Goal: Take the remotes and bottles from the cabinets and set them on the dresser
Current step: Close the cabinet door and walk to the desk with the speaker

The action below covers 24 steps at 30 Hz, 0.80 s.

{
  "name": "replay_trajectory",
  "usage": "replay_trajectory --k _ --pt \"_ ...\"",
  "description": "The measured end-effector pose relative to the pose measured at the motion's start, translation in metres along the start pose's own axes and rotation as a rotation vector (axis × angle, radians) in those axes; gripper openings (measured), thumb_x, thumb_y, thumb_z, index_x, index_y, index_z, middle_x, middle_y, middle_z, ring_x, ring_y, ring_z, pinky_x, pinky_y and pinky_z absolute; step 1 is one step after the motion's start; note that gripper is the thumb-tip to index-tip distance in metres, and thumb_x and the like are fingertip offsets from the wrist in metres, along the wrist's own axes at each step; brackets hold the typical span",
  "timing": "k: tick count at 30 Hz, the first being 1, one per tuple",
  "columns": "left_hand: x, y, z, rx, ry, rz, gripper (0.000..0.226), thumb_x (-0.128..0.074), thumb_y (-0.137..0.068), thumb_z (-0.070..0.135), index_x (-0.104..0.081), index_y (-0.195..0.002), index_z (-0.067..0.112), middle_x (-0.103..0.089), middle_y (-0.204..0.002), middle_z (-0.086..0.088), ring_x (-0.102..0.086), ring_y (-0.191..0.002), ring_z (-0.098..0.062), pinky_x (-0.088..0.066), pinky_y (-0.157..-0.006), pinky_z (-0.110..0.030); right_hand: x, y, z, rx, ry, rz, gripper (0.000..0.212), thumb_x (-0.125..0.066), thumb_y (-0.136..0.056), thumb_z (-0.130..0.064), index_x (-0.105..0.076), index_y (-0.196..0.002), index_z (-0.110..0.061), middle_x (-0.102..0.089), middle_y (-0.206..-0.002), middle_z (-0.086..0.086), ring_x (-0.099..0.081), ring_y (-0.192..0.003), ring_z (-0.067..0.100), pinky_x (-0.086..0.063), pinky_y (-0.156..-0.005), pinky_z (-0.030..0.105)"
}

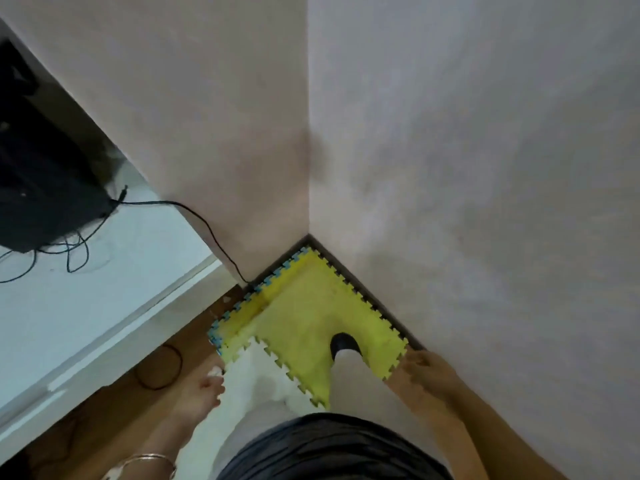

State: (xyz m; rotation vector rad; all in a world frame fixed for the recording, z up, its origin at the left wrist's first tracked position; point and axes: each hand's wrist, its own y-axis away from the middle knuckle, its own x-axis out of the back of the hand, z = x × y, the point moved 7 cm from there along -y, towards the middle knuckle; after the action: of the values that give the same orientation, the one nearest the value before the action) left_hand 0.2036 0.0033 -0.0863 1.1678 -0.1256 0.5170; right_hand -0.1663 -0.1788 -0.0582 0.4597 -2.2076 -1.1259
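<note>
Hands are hanging on either side of the yellow foam mat: the right hand is dangling loosely curled and holding nothing, while the left hand is curling by something small and white, too blurred to tell if gripped. No remotes or bottles are showing; the black cable left of the mat is likely risking a snagged foot.

A black box is cut off by the left edge. The left hand is blurred (something white at its fingertips, unidentifiable); the right hand is blurred too.
</note>
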Motion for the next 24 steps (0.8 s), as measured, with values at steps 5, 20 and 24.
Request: replay_trajectory --k 5,20,24 --pt "-0.037 0.026 0.032 0.008 0.193 0.067 0.02 -0.048 -0.095 0.016 -0.058 -0.108 0.005 -0.058 -0.107 -0.012 -0.054 -0.086 -0.021 -0.039 -0.067 -0.026 0.066 -0.041 -0.033 -0.027 0.2 0.016 0.026 -0.059 -0.087 -0.006 -0.062 -0.11 0.007 -0.063 -0.112 0.024 -0.06 -0.107 0.035 -0.043 -0.08 0.031" --pt "-0.041 0.031 -0.034 0.312 0.626 0.174 0.036 -0.049 -0.094 0.017 -0.055 -0.12 -0.007 -0.058 -0.114 -0.023 -0.055 -0.097 -0.036 -0.039 -0.086 -0.036 -0.001 -0.082 -0.201 0.109 0.339 -0.208 0.003 -0.055 -0.091 -0.009 -0.053 -0.09 -0.006 -0.054 -0.078 0.008 -0.049 -0.061 0.014 -0.041 -0.044 0.019" --pt "-0.02 0.023 -0.016 0.323 0.696 0.167 0.034 -0.049 -0.093 0.015 -0.055 -0.12 -0.005 -0.058 -0.114 -0.021 -0.056 -0.098 -0.036 -0.038 -0.095 -0.04 -0.026 -0.086 -0.243 0.191 0.371 -0.205 0.006 -0.057 -0.088 -0.002 -0.055 -0.093 -0.005 -0.053 -0.076 0.009 -0.046 -0.058 0.015 -0.038 -0.042 0.016"
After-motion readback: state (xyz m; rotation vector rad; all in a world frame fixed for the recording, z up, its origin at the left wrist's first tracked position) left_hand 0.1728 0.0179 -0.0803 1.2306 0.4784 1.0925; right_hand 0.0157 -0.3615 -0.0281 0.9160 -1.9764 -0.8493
